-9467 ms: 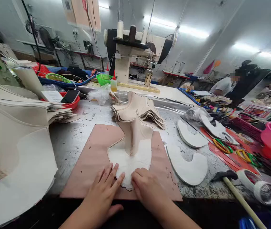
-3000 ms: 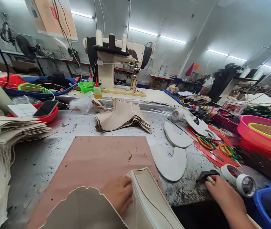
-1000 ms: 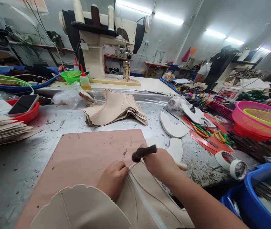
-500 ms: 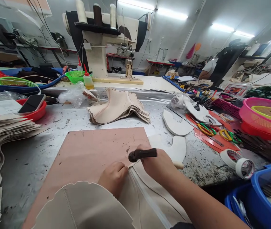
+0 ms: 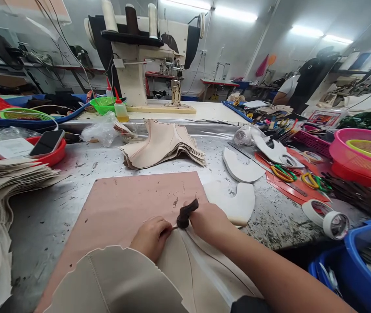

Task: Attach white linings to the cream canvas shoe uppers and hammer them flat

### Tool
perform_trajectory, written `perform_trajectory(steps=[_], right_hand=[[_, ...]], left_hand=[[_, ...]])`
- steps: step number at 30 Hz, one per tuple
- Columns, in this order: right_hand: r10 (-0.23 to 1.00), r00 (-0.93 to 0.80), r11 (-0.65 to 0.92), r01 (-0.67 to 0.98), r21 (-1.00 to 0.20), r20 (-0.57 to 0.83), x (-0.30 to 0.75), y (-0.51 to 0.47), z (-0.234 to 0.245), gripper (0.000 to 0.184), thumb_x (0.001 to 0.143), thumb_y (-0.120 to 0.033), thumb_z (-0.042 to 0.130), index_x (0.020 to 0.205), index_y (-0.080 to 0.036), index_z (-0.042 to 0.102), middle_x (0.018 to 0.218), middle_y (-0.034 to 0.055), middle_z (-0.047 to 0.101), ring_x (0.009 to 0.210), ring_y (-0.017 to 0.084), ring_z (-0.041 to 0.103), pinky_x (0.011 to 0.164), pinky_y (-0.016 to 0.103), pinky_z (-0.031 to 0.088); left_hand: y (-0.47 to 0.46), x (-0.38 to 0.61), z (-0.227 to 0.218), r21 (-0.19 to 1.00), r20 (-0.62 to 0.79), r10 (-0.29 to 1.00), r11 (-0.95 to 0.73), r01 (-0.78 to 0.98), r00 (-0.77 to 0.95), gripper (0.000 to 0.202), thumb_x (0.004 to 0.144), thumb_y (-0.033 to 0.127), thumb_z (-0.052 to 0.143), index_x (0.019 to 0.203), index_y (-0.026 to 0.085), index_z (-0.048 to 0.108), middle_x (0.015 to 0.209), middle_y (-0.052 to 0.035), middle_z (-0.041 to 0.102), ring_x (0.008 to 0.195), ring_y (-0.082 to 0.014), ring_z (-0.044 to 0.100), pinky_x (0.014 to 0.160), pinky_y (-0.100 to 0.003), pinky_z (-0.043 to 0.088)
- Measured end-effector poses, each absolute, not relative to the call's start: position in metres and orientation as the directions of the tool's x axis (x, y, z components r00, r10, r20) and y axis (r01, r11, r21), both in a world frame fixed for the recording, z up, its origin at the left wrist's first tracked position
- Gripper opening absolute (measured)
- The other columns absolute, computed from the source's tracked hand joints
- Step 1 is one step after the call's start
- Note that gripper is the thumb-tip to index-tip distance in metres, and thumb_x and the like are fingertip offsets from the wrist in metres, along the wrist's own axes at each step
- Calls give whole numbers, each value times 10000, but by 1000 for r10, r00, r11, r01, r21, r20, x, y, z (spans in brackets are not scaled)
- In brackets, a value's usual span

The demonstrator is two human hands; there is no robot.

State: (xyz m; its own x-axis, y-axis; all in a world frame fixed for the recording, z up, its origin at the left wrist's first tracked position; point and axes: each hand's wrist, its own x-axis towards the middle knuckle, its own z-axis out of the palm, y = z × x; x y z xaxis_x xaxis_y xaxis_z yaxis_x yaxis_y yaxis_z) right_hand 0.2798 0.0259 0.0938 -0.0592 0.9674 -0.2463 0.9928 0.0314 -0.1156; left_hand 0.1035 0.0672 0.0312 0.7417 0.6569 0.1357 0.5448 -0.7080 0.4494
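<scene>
My right hand [image 5: 209,224] is closed around a hammer [image 5: 185,214]; its dark head is down at the top edge of a beige leather piece [image 5: 174,263], and the hand hides most of the handle. Close by on the left, my left hand [image 5: 151,239] pinches that same edge, thumb and fingers together. The leather has stitched seams and a pale strip [image 5: 205,269] running down it. Its upper end lies over a pinkish-brown board [image 5: 136,198], while a scalloped flap [image 5: 120,278] rises in front.
Stacked beige leather pieces [image 5: 162,145] lie behind the board, more [image 5: 18,182] at left. White curved pieces [image 5: 240,167], scissors [image 5: 283,173] and tape rolls [image 5: 335,224] lie on the right. A sewing machine [image 5: 126,71] stands behind; a blue bin [image 5: 368,261] is at lower right.
The hammer has dropped onto the leather edge, its head turned from level to tilted. My right hand has rotated with it. My left hand has shifted slightly left.
</scene>
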Motion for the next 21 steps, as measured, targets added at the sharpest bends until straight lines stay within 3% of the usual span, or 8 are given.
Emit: perform_trajectory(steps=[5,9,13,17,21], right_hand=[[988,-45,28,993,-116,-146,277,26,101,261,798,-100,410,980,-199,568,837,44,676,707,190,612,519,270,275],[966,-86,62,993,-101,-244,273,26,104,206,756,-69,455,855,-176,600,748,53,673,694,194,613,520,271,284],[986,-83,66,991,-117,-147,268,27,107,223,805,-90,418,924,-190,578,798,48,671,729,190,609,539,266,302],[958,-110,84,990,-109,-263,263,29,109,179,783,-79,461,849,-174,599,760,56,673,699,182,605,537,261,304],[985,-103,91,992,-89,-140,261,27,108,216,822,-94,425,940,-188,579,767,38,668,690,180,605,544,260,302]], left_hand=[[62,104,26,386,152,631,-746,542,760,331,816,80,343,789,179,657,817,-66,658,768,-190,584,684,-298,461],[59,104,30,319,138,592,-785,530,794,338,818,79,335,768,193,650,786,-40,648,745,-178,564,670,-284,444],[61,100,31,275,126,597,-788,550,792,322,829,90,345,792,198,646,771,-31,628,728,-174,560,650,-278,443],[59,95,25,247,131,604,-788,565,786,291,821,67,358,794,185,623,787,-28,622,721,-155,570,638,-252,457],[48,98,23,166,149,567,-822,544,810,299,811,26,343,745,170,596,759,-57,614,690,-179,559,600,-279,452]])
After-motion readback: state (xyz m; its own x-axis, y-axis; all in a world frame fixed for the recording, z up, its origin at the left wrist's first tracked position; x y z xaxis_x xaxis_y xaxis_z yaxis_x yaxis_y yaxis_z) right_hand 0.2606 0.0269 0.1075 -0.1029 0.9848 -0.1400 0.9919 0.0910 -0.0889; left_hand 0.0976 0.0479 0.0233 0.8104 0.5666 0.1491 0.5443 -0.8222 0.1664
